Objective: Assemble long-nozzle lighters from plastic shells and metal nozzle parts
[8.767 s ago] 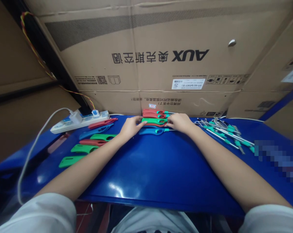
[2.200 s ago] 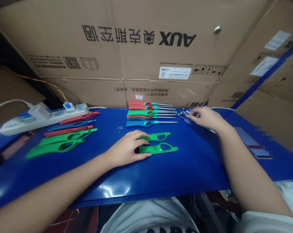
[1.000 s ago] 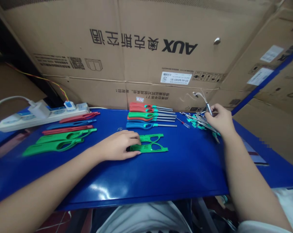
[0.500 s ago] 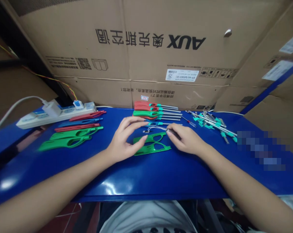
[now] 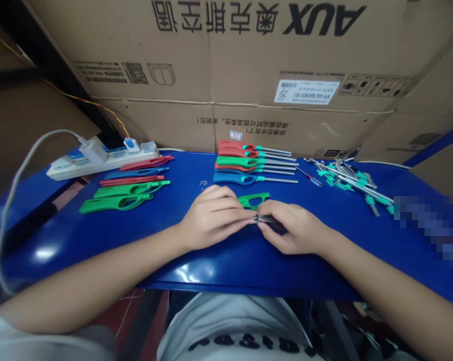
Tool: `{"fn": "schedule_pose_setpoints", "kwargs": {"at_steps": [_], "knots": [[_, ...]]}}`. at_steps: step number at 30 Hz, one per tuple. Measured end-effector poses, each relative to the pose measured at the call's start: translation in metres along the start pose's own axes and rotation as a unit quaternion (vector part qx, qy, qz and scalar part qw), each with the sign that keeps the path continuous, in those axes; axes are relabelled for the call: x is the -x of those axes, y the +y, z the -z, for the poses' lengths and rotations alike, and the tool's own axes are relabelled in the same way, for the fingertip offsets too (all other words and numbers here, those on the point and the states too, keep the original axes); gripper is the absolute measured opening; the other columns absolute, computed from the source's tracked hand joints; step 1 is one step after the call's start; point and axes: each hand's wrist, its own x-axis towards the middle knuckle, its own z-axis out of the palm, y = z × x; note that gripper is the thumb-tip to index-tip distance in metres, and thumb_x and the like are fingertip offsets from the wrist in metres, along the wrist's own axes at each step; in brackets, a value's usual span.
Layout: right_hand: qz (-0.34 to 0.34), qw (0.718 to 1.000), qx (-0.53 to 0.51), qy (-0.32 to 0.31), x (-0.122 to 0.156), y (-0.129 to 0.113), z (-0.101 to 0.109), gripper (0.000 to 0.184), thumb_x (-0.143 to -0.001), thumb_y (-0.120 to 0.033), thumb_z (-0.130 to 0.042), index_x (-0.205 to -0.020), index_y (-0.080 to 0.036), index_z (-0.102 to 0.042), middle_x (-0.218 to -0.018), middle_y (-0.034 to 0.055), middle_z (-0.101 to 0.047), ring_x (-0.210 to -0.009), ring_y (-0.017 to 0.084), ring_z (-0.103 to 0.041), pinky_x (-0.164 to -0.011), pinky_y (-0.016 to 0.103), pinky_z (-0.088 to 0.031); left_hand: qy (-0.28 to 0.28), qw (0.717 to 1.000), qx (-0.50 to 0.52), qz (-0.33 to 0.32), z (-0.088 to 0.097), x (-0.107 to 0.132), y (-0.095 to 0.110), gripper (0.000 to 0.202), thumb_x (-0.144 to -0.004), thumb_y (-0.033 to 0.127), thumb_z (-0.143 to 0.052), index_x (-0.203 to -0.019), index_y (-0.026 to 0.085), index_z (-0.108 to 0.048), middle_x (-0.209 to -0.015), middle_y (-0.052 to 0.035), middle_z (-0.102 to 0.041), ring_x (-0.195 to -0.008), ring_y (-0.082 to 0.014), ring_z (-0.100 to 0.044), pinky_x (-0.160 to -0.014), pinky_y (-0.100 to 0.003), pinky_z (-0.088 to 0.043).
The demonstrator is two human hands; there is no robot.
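A glossy blue table (image 5: 226, 271), long and bare-topped. At the far left, a white power strip (image 5: 102, 164) with a plug in it. Just nearer, a loose column of lighter shells: red (image 5: 147, 162), blue (image 5: 136, 173), red again (image 5: 132, 180), then two green (image 5: 116, 203), all lying flat and side by side. Mid-table at the far edge, a neat row of red, green and blue utility lighters (image 5: 245, 168) with steel nozzles pointing right. Beside them, a thin rod with a red tip (image 5: 309, 177). Further right, a tangled heap of steel rods with teal fittings (image 5: 347, 178). Near the centre, a green lighter shell (image 5: 253, 200), and tiny white bits (image 5: 203, 184) off to its left.
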Motion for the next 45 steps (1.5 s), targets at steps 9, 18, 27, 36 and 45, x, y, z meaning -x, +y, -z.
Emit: {"fn": "schedule_pose_setpoints", "kwargs": {"at_steps": [9,18,27,36,45], "knots": [[0.029,0.999,-0.014,0.022,0.002,0.014,0.003,0.012,-0.096,-0.023,-0.058,-0.108,-0.023,-0.054,-0.101,0.0075,-0.072,-0.093,0.018,-0.071,-0.077,0.028,-0.057,0.04,0.994,0.091,0.043,-0.002,0.0,0.0,0.013,-0.089,0.021,-0.074,-0.102,0.021,-0.075,-0.084,-0.0026,-0.077,-0.078,-0.0157,-0.063,-0.074,-0.031,-0.051],[0.043,0.998,0.04,-0.017,-0.002,0.013,0.007,0.012,-0.102,-0.027,-0.052,-0.109,-0.02,-0.058,-0.097,0.0064,-0.075,-0.086,0.017,-0.073,-0.07,0.026,-0.056,0.029,0.994,0.094,0.054,-0.005,0.0,0.0,0.019,-0.091,0.024,-0.072,-0.109,0.022,-0.076,-0.089,-0.0045,-0.078,-0.08,-0.0166,-0.066,-0.077,-0.032,-0.055],[0.055,0.996,0.061,-0.02,-0.004,0.014,0.007,0.017,-0.104,-0.027,-0.048,-0.112,-0.018,-0.06,-0.1,0.0061,-0.077,-0.081,0.015,-0.073,-0.066,0.025,-0.054,0.05,0.989,0.124,0.062,-0.007,-0.001,0.0,0.017,-0.088,0.021,-0.075,-0.104,0.019,-0.078,-0.088,-0.0057,-0.079,-0.076,-0.0157,-0.066,-0.074,-0.03,-0.054],[0.092,0.989,0.119,0.002,0.0,0.015,0.009,0.015,-0.102,-0.022,-0.052,-0.11,-0.015,-0.062,-0.092,0.0066,-0.077,-0.079,0.016,-0.073,-0.066,0.026,-0.053,0.049,0.958,0.238,0.155,-0.012,-0.003,0.004,0.012,-0.083,0.018,-0.079,-0.096,0.018,-0.081,-0.084,-0.0064,-0.08,-0.073,-0.0145,-0.068,-0.071,-0.027,-0.056],[0.118,0.978,0.174,0.004,0.001,0.018,0.009,0.017,-0.103,-0.021,-0.048,-0.109,-0.016,-0.062,-0.086,0.0051,-0.076,-0.072,0.016,-0.07,-0.061,0.026,-0.048,0.007,0.904,0.312,0.292,-0.018,0.002,0.003,0.015,-0.081,0.022,-0.081,-0.096,0.019,-0.082,-0.085,-0.0068,-0.078,-0.075,-0.0142,-0.07,-0.072,-0.024,-0.057]]}}
